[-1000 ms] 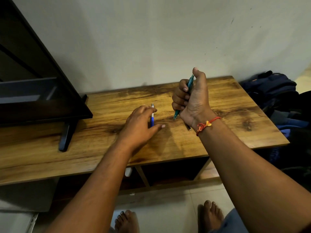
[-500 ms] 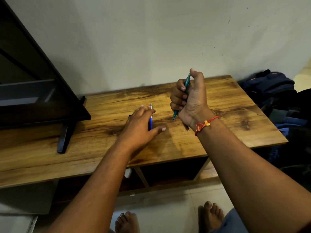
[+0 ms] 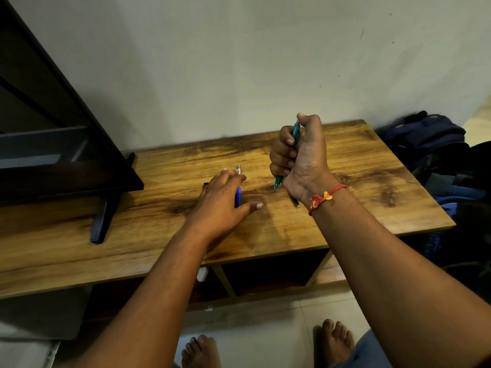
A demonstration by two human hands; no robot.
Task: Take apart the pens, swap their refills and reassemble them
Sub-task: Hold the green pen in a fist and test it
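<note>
My right hand (image 3: pixel 300 158) grips a teal pen (image 3: pixel 295 131) in a fist above the wooden table (image 3: pixel 372 181), thumb on the pen's top end, tip pointing down near the tabletop. My left hand (image 3: pixel 223 197) lies over a blue pen (image 3: pixel 237 196) that rests on the table; its fingers curve over the barrel and the thumb stretches out to the right. The blue pen's pale end sticks out past the fingertips. A thin dark pen part (image 3: pixel 296 202) lies on the table, partly hidden behind my right wrist.
A dark TV (image 3: pixel 53 155) on a black foot (image 3: pixel 102 221) fills the table's left side. A plain wall runs behind the table. Dark bags (image 3: pixel 430 150) are piled to the right. Open shelves sit under the tabletop, and bare feet stand on the tiled floor.
Both hands stay nearly where they were. The left hand's fingers have settled a little further over the blue pen; the right fist keeps holding the teal pen upright.
</note>
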